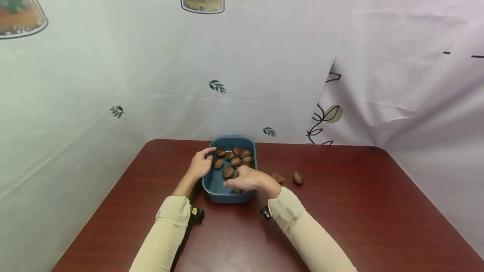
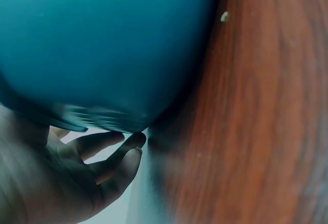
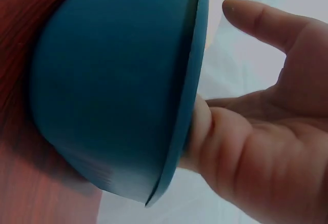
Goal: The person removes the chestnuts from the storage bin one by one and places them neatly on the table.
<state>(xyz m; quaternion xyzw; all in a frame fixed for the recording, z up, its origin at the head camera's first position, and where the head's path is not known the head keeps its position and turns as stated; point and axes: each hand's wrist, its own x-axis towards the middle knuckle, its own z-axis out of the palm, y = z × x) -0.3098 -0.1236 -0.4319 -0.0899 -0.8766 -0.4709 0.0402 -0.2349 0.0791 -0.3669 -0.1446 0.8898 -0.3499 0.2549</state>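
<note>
A blue plastic basin (image 1: 216, 184) stands on the table with several brown chestnuts (image 1: 228, 172) inside. At its left rim, my left hand (image 1: 199, 166) holds the side. In the left wrist view, bent fingers (image 2: 120, 165) touch the basin's outer wall near a ridged patch, and the thumb is hidden beyond the rim. My right hand (image 1: 247, 178) reaches over the right rim into the basin, close above a chestnut (image 1: 237, 190) near the front. Its thumb is stretched apart from the fingers in the right wrist view, while the fingertips disappear behind the rim.
Two chestnuts lie on the tabletop right of the basin, one (image 1: 277, 178) beside my right wrist and another (image 1: 298, 178) farther right. The dark red table (image 1: 363, 217) meets a hanging white cloth (image 1: 170, 74) at the back, close behind the basin.
</note>
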